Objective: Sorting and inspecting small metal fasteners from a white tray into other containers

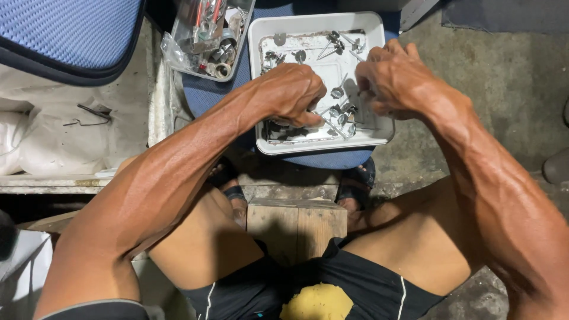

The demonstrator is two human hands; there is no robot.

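- Nearest, a person sits on a wooden block (296, 228), in black shorts (355, 290) with a yellow patch at the front, bare knees spread to either side.
- Beyond the block, two sandalled feet rest on the rough concrete floor (510, 77).
- Both forearms reach forward over the knees to a white rectangular tray (314, 24), which sits on a blue cushioned seat (207, 95).
- The left hand (290, 92) is curled, knuckles up, over the tray's near left part; its fingertips pinch something thin among the metal valves (341, 109), though exactly which piece cannot be told.
- The right hand (391, 77) is bent over the tray's right side, fingers folded inward; whether it grips a piece cannot be told, since the fingers hide what lies under them.
- The valves, slim stems with round heads, lie scattered across the tray's floor, most between the two hands and along the far edge.
- Farther left, a smaller clear tray (210, 41) holds assorted metal parts and rings.
- At far left, a blue padded cushion (65, 32) lies above white sacking (53, 133) with a bent wire (89, 115) on it.
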